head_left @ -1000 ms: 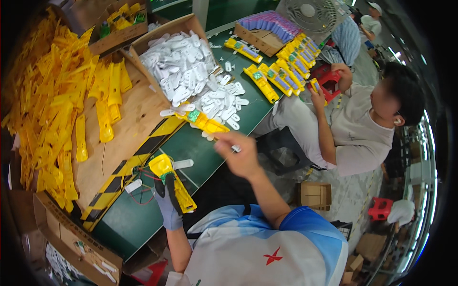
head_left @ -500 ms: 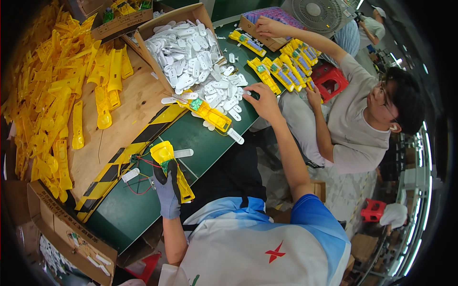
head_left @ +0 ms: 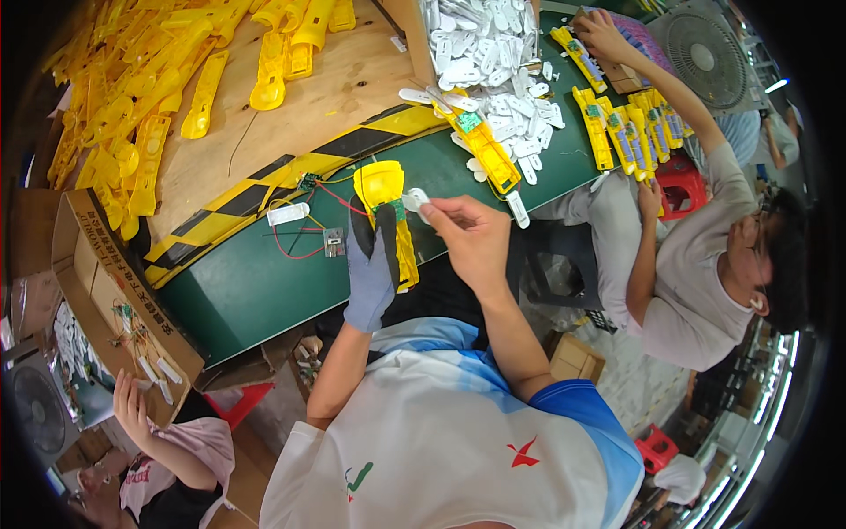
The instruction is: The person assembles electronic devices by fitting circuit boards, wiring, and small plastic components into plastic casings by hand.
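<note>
My left hand, in a grey and black glove, grips a yellow plastic housing over the table's near edge. A small green circuit board sits in the housing, partly hidden by the gloved fingers. My bare right hand pinches a small white oval plastic piece beside the housing. Left of the glove, red and dark wires link a small board, a white oblong part and a green board. Another yellow housing with a board lies farther right, a white piece at its end.
White plastic pieces spill from a cardboard box at the back. Yellow shells heap on the wooden board behind a striped edge. At right, a co-worker reaches near filled yellow housings. Another person's hand touches an open carton.
My right hand has come from the white pile to the housing in my left hand and now pinches a white piece. The view has turned, bringing a second person in at lower left.
</note>
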{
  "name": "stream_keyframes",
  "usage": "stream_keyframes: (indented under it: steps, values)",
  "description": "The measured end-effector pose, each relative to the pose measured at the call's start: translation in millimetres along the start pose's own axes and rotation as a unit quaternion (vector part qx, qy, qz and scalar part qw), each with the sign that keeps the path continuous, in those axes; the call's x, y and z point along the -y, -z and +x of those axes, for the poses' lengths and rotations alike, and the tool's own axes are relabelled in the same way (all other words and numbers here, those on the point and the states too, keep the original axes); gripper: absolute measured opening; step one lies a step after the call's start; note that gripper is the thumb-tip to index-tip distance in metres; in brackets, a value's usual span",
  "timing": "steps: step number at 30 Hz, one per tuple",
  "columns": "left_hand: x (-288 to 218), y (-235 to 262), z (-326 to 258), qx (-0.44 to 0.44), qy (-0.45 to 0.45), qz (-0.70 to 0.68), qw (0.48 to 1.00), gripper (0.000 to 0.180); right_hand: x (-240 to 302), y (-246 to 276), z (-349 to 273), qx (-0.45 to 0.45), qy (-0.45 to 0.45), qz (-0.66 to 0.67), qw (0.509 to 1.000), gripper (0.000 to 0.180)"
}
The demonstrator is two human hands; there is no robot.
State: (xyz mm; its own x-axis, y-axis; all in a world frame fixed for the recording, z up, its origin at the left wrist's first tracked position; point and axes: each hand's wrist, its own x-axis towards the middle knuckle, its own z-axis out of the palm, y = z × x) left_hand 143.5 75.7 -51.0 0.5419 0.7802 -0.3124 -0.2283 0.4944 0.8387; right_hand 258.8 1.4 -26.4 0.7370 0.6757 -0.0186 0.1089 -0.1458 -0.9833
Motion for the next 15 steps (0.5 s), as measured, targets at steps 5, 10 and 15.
stream_keyframes:
  steps: [5, 10, 15]
  values:
    - [-3, -8, -3, -0.021, -0.087, 0.064, 0.994, 0.034, 1, -14, -9, 0.039, -0.055, 0.132, 0.989, 0.013]
    - [8, 6, 4, 0.018, -0.085, 0.179, 0.980, 0.034, -11, -1, -4, 0.113, -0.100, 0.192, 0.970, 0.016]
    - [-5, 2, -4, 0.009, -0.111, 0.156, 0.981, 0.035, -5, -1, 4, 0.142, -0.105, 0.166, 0.970, 0.029]
